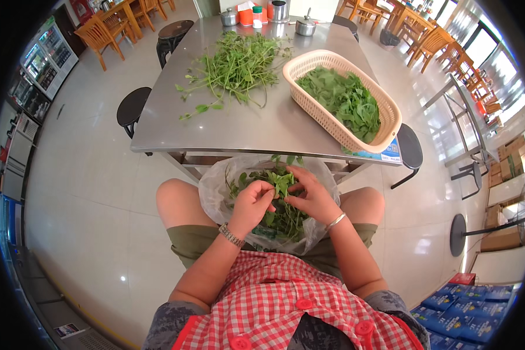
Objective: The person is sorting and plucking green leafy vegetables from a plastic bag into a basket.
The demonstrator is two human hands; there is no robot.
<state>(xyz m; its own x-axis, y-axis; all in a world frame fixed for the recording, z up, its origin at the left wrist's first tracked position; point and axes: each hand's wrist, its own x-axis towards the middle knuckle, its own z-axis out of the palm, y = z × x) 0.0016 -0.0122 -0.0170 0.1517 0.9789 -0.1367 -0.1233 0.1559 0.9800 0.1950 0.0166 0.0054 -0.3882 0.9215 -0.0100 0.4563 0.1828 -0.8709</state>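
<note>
My left hand (254,202) pinches a sprig of leafy greens (281,181) between thumb and fingertips. On the sprig's other side, my right hand (313,195) has its fingers curved around the leaves, apparently touching them. Both hands are above a clear plastic bag (212,183) lying open between my knees, with dark green stems and leaves (284,223) inside. A loose heap of long-stemmed greens (240,65) lies on the steel table (192,131) ahead. To its right, a pale pink plastic basket (319,120) holds picked leaves (345,98).
Along the table's far end stand a lidded metal pot (305,27), another small pot (229,17) and a green-capped shaker (257,18). Black stools (133,107) flank the table. The table's front edge is just beyond the bag. Blue boxes (463,310) are stacked at lower right.
</note>
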